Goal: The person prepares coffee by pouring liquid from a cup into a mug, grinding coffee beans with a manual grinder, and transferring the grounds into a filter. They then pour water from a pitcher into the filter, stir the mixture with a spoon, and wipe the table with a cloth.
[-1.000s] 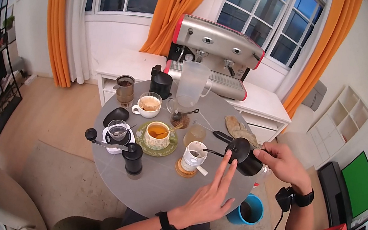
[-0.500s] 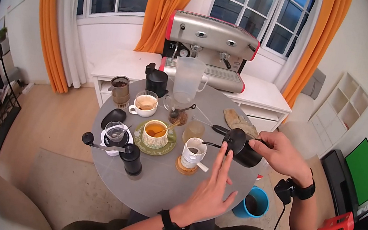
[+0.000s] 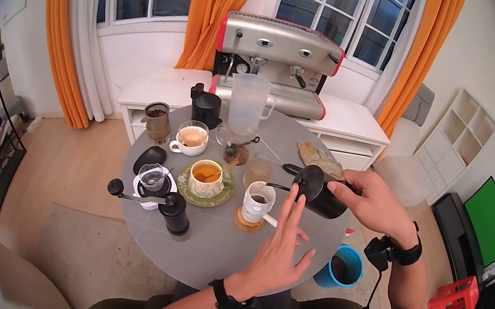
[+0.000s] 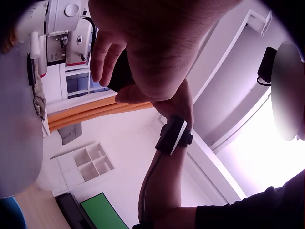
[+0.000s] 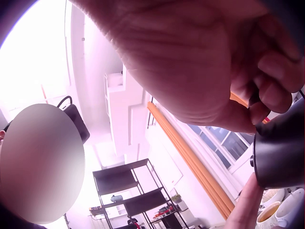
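My right hand (image 3: pixel 374 202) grips the handle of a black gooseneck kettle (image 3: pixel 322 195). The kettle is tilted, its thin spout reaching left to the mouth of a white coffee dripper (image 3: pixel 259 198) with something dark inside. The dripper stands over a round wooden coaster (image 3: pixel 248 221). Two straight fingers of my left hand (image 3: pixel 270 258) reach up to the spout side of the kettle, the thumb spread apart. In the right wrist view, a left fingertip meets the underside of the kettle (image 5: pixel 281 155).
Left of the dripper are a cup of amber liquid (image 3: pixel 207 177) on a green plate (image 3: pixel 224 197), a hand grinder (image 3: pixel 175 213) and a scale (image 3: pixel 142 188). Behind stand a plastic pitcher (image 3: pixel 248 100) and an espresso machine (image 3: pixel 275 62). A blue bin (image 3: pixel 338 279) sits below the table's right edge.
The head view has turned slightly, so the scene sits further left. The kettle spout has shifted a little toward the far rim of the dripper. Both hands keep their hold and pose.
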Demonstrator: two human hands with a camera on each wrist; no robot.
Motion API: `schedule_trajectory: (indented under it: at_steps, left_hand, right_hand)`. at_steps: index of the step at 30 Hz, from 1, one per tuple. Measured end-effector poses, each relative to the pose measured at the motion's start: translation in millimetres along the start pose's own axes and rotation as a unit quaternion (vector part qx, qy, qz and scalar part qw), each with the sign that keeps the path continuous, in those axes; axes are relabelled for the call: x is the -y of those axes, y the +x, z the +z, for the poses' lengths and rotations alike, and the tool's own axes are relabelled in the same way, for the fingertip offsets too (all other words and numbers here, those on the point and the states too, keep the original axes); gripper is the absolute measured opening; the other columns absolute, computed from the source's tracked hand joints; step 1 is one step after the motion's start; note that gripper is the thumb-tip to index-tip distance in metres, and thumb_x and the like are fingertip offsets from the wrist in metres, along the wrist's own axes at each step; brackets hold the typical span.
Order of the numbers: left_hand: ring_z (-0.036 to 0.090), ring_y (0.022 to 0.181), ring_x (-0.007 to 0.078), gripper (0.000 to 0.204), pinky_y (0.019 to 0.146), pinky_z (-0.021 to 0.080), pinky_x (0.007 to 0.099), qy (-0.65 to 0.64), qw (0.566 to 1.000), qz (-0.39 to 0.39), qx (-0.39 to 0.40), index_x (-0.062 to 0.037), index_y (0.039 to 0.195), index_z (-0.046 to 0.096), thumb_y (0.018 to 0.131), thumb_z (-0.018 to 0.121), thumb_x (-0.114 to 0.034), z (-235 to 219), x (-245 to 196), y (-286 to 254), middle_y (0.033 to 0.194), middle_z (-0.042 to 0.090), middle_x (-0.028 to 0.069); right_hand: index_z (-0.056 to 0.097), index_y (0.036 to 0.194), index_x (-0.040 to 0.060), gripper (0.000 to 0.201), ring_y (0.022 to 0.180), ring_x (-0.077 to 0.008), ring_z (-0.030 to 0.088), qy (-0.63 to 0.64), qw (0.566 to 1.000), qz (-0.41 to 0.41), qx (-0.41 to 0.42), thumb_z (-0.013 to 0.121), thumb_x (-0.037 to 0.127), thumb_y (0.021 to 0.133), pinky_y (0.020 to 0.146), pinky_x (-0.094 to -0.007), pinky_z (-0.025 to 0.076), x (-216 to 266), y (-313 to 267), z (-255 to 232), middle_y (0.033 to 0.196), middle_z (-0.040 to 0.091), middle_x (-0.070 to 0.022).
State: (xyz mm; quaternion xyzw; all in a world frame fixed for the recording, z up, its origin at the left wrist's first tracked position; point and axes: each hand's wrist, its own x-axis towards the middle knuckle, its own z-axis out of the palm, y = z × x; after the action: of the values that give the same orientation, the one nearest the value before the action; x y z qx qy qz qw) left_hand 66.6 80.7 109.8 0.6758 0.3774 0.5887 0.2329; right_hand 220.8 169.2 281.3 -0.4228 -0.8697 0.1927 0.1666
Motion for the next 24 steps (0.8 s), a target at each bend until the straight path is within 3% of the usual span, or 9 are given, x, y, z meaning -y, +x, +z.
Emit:
schedule_trajectory:
  at_steps: [3, 6, 9, 19, 24]
  left_hand:
    - [0.069, 0.097, 0.0255, 0.107, 0.081, 0.058, 0.0342, 0.013, 1.0, -0.002, 0.021, -0.003, 0.169, 0.006, 0.086, 0.075, 0.0, -1, -1, -1, 0.174, 0.002, 0.0263]
    - [0.069, 0.098, 0.0254, 0.107, 0.082, 0.058, 0.0344, 0.004, 1.0, -0.005, 0.022, -0.0031, 0.169, 0.006, 0.086, 0.075, 0.0, 2, -5, -8, 0.174, 0.002, 0.0258]
    - [0.069, 0.098, 0.0249, 0.108, 0.082, 0.058, 0.0342, -0.018, 1.0, -0.004, -0.001, -0.0037, 0.169, 0.006, 0.086, 0.075, 0.0, 4, -3, -10, 0.175, 0.002, 0.0254]
    - [0.069, 0.099, 0.0248, 0.11, 0.083, 0.058, 0.0349, -0.022, 0.999, -0.023, 0.036, -0.0044, 0.169, 0.002, 0.087, 0.075, -0.001, -1, -4, -4, 0.175, 0.0, 0.025]
    - [0.069, 0.099, 0.0242, 0.11, 0.083, 0.058, 0.0343, -0.029, 0.999, -0.014, 0.005, -0.0044, 0.169, 0.003, 0.087, 0.076, -0.001, 5, -3, -9, 0.175, 0.0, 0.025]
  right_hand:
    - [0.051, 0.075, -0.003, 0.049, 0.061, -0.0116, 0.032, 0.007, 0.999, 0.032, 0.02, 0.068, 0.032, 0.104, 0.055, -0.0369, 0.03, 3, -5, -6, 0.063, 0.034, -0.0021]
    - [0.052, 0.076, -0.0034, 0.048, 0.062, -0.0117, 0.033, -0.015, 0.999, 0.024, 0.036, 0.067, 0.032, 0.104, 0.055, -0.0371, 0.031, 8, -7, -11, 0.063, 0.034, -0.0024]
    - [0.056, 0.079, -0.0065, 0.049, 0.057, -0.0296, 0.043, -0.027, 0.999, 0.0, 0.031, 0.064, 0.037, 0.101, 0.059, -0.0463, 0.038, 6, -4, -7, 0.06, 0.047, -0.0179]
    - [0.057, 0.08, -0.0061, 0.048, 0.057, -0.0333, 0.045, -0.042, 0.999, 0.0, 0.018, 0.064, 0.037, 0.101, 0.06, -0.0469, 0.038, 1, -3, -7, 0.061, 0.05, -0.0199]
    - [0.057, 0.079, -0.0062, 0.047, 0.056, -0.0325, 0.045, -0.025, 0.999, 0.015, 0.022, 0.065, 0.035, 0.101, 0.059, -0.0468, 0.039, 8, -5, -6, 0.061, 0.05, -0.0194]
